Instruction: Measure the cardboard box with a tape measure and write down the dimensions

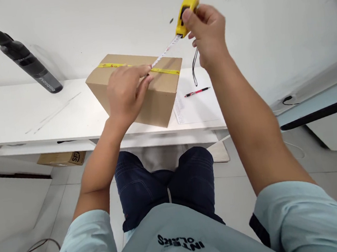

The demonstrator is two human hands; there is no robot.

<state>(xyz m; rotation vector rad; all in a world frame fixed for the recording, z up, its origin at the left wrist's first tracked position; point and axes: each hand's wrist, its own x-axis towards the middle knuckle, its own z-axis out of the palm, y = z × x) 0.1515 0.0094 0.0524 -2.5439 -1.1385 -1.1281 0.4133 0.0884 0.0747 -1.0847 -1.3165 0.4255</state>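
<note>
A brown cardboard box (157, 103) sealed with a strip of yellow tape stands on the white table (20, 117). My right hand (208, 33) holds a yellow tape measure (186, 14) up above the box's far right corner, thumb on its top. Its white blade (165, 53) runs down and left to my left hand (127, 92), which pinches the blade's end over the top of the box. A black wrist strap (194, 69) hangs from the tape measure.
A sheet of paper (197, 109) with a red-and-black pen (197, 92) lies right of the box. A dark grey handheld vacuum (27, 62) leans against the wall at the left. Another cardboard box (62, 158) sits under the table. A cable (287, 99) lies at the right.
</note>
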